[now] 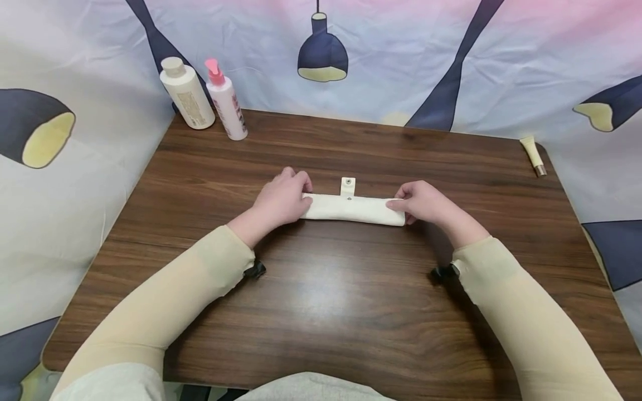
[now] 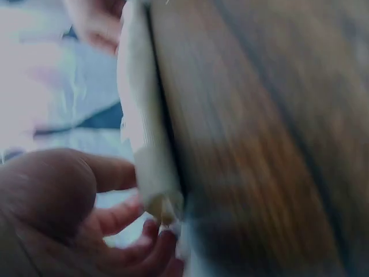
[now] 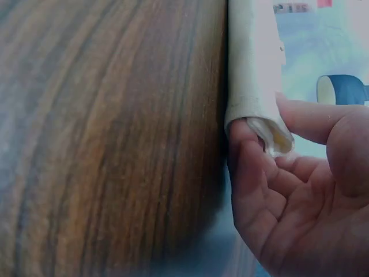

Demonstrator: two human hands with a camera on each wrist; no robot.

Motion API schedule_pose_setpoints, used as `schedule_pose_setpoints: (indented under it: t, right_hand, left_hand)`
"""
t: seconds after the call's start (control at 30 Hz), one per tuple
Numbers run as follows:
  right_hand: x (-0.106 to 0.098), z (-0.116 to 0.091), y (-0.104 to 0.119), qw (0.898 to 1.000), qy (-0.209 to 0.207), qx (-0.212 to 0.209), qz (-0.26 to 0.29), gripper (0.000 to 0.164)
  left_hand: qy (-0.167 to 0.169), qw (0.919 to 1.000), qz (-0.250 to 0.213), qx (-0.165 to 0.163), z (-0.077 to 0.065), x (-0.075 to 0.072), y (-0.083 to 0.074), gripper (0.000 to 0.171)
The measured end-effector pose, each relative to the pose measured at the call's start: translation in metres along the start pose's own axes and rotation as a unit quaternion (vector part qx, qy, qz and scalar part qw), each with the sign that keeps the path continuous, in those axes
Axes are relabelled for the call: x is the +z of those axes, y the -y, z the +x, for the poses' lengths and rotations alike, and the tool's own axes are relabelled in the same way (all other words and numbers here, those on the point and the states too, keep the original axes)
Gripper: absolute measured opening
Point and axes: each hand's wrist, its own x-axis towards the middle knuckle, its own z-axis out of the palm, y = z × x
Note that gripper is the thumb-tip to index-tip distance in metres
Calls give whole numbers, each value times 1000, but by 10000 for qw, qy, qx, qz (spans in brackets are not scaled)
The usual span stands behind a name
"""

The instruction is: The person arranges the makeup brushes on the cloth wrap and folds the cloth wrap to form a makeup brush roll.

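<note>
A cream-white fabric roll (image 1: 352, 210) lies crosswise near the middle of the table, in layers that show at its open end in the right wrist view. From its far side sticks out a short tab (image 1: 348, 188) with a metal snap. My left hand (image 1: 282, 197) pinches the roll's left end, thumb on the near side. At the other end my right hand (image 1: 425, 204) grips it, thumb on top and fingers tucked under and into the end fold (image 3: 271, 135). The left wrist view is blurred, with the roll (image 2: 151, 133) between thumb and fingers.
A white bottle (image 1: 188, 94) and a pink-topped pump bottle (image 1: 228, 106) stand at the back left of the wooden table (image 1: 321, 312). A small cream tube (image 1: 533, 155) lies at the back right. Patterned cloth (image 1: 266, 50) hangs behind.
</note>
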Motion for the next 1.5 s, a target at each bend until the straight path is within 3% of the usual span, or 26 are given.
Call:
schedule_pose_setpoints:
  t: [0.1, 0.2, 0.27, 0.33, 0.43, 0.67, 0.9, 1.07, 1.17, 1.5]
  right_hand:
    - [0, -4, 6, 9983, -284, 50, -504, 33]
    - [3, -11, 20, 9856, -882, -321, -1408, 28]
    - [9, -12, 34, 9736, -1180, -733, -1813, 21]
    - [16, -9, 47, 9681, -1185, -1114, -1905, 14]
    - [23, 2, 59, 9723, -933, -1189, -1785, 15]
    - [22, 19, 61, 9841, -391, -600, -1625, 20]
    - [23, 25, 65, 9867, -175, -982, -1282, 47]
    - [29, 29, 67, 9951, 19, -988, 62, 24]
    - [33, 29, 64, 9953, 108, -692, 675, 23]
    - [40, 28, 67, 9942, -234, -907, 521, 26]
  left_hand:
    - [-255, 9966, 532, 580, -6, -1, -20, 24]
    - [18, 9933, 397, 1083, -7, 0, -35, 22]
    - [278, 9927, 246, 1151, -5, 1, -40, 20]
    - [493, 9931, 128, 1054, -2, 3, -41, 19]
    - [627, 9932, 116, 972, 4, 5, -39, 19]
    - [804, 9923, -48, 938, 14, 10, -35, 16]
    - [750, 9937, -112, 829, 16, 16, -32, 15]
    - [773, 9942, -323, 674, 15, 19, -32, 16]
    - [802, 9946, -336, 573, 12, 19, -32, 18]
    - [741, 9948, -303, 628, 12, 16, -29, 19]
